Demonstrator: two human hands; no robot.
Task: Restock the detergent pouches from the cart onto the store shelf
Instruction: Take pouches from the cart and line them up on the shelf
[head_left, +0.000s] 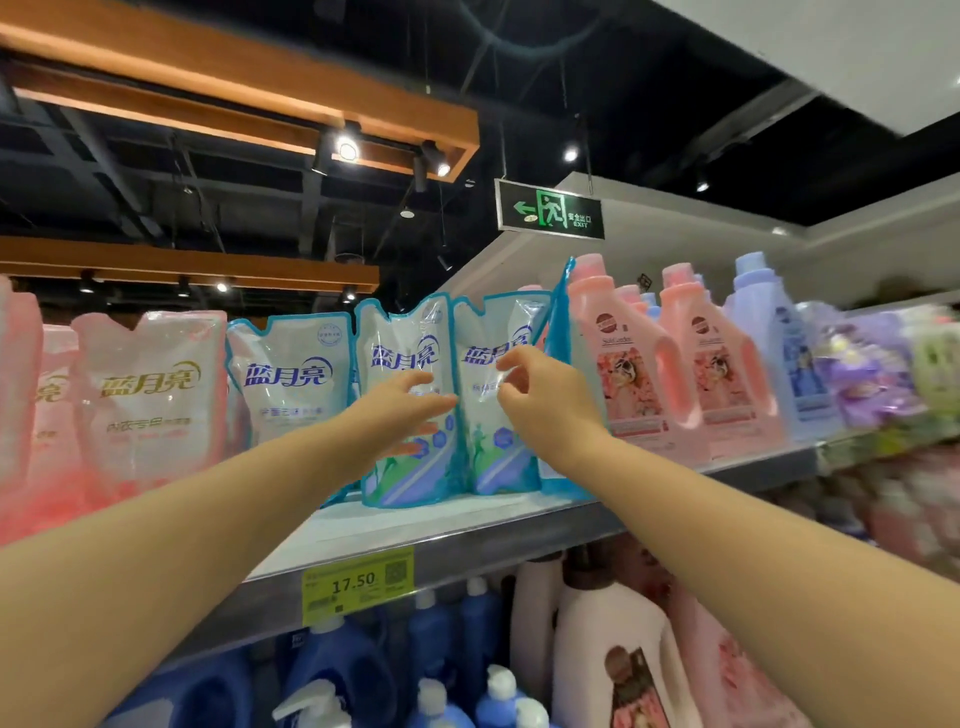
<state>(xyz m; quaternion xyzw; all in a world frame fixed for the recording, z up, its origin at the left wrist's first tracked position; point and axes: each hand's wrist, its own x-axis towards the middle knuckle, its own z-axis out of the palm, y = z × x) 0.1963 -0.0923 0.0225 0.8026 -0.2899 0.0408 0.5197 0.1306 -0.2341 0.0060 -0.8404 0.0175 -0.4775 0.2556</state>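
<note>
Blue bottles (363, 670) and white and pink bottles (613, 665) stand on the lower level, nearest the camera. Above them a yellow price tag (358, 584) is fixed to the metal front edge of the shelf (467, 540).

Both arms reach up over that edge. The left hand (405, 402) has its fingers stretched out and apart, lying against the front of the middle pouch (400, 332). The right hand (540, 400) is at the front of the right pouch (493, 467) with its fingers curled. I cannot tell whether they pinch the film or only touch it.

These two blue-edged pouches stand upright side by side on the shelf, touching. A third pouch (291, 374) stands just to their left, and a thin one, seen edge-on (561, 332), leans just to their right.

Pink pouches (150, 395) fill the shelf further left. To the right stand pink jugs (623, 364), then a lilac jug (763, 332).

Far behind, a green exit sign (550, 210) hangs from the dark ceiling.
</note>
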